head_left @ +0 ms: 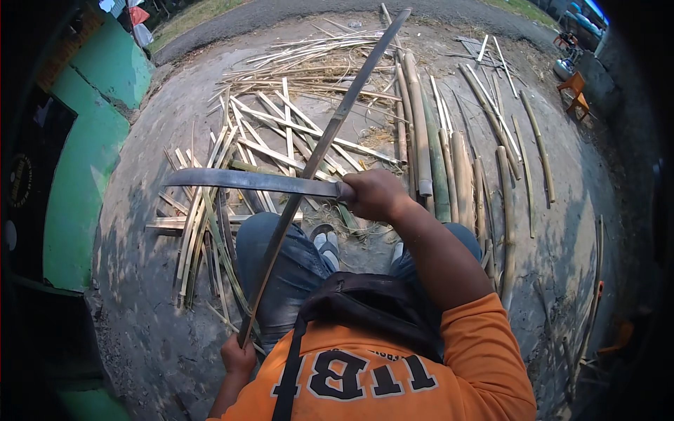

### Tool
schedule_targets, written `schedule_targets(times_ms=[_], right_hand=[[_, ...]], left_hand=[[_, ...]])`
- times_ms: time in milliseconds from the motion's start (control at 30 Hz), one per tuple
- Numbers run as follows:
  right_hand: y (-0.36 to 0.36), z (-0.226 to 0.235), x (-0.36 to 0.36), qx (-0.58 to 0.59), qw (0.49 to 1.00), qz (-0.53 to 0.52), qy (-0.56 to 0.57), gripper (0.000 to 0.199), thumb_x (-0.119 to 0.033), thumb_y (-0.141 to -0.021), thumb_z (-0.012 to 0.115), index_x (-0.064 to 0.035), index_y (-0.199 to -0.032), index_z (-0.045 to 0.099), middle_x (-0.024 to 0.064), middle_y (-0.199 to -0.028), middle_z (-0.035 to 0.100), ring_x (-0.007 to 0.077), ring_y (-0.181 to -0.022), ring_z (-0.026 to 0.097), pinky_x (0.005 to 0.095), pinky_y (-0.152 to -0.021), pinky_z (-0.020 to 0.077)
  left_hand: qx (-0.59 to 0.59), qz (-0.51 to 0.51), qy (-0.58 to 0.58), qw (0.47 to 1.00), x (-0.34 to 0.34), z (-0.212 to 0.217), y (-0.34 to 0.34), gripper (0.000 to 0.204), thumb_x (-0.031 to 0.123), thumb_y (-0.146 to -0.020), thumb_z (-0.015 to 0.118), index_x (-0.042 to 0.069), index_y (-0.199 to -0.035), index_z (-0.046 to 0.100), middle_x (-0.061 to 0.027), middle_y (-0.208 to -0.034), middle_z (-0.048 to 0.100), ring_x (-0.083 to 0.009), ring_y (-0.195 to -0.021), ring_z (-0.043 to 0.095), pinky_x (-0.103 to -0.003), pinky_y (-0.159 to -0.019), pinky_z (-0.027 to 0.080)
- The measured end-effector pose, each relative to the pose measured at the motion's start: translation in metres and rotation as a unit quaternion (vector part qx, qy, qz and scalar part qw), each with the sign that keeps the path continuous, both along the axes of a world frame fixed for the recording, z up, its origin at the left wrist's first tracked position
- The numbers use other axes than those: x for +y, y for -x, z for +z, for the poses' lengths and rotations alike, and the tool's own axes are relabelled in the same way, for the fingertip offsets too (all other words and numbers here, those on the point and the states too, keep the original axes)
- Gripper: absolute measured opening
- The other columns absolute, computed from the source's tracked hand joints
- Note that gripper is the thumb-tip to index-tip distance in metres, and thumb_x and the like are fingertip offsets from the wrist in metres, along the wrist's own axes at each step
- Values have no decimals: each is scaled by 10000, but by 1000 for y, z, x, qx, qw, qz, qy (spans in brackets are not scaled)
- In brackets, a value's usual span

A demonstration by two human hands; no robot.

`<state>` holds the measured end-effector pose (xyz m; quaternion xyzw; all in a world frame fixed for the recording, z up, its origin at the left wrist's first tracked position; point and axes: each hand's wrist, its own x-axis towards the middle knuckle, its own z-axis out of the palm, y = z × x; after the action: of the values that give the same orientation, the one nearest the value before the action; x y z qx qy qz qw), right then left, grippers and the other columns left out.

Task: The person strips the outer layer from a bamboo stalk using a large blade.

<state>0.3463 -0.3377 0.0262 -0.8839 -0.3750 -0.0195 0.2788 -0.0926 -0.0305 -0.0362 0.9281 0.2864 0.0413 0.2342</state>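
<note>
this is an open-air yard beside a road, serving as a bamboo work area: sunlight falls on hard grey ground (579, 168), a green wall (81, 203) edges the left, a paved road (281, 19) crosses beyond, and bamboo poles (420, 126) and split strips (287, 126) litter the ground.

Sun-dappled concrete ground (562, 274), green wall (78, 203) at left, orange chair (573, 85), grey road (295, 14) beyond.
</note>
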Motion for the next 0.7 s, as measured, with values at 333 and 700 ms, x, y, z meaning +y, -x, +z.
schedule_targets(times_ms=[333,700], right_hand=[[-29,-3,-24,55,996,-70,3,177,-255,-929,665,-101,-872,732,207,-829,709,445,-792,678,531,-718,542],[5,6,13,-101,988,79,83,210,-359,-859,729,-156,-815,697,127,-773,720,366,-774,730,504,-706,558]], left_hand=[[-2,24,-70,997,1,-10,-3,180,179,-830,696,4,-836,656,-255,-745,679,-504,-766,691,-560,-680,543],[-2,39,-36,999,11,-14,-2,149,151,-813,702,9,-836,663,-249,-739,679,-492,-746,698,-533,-661,548]])
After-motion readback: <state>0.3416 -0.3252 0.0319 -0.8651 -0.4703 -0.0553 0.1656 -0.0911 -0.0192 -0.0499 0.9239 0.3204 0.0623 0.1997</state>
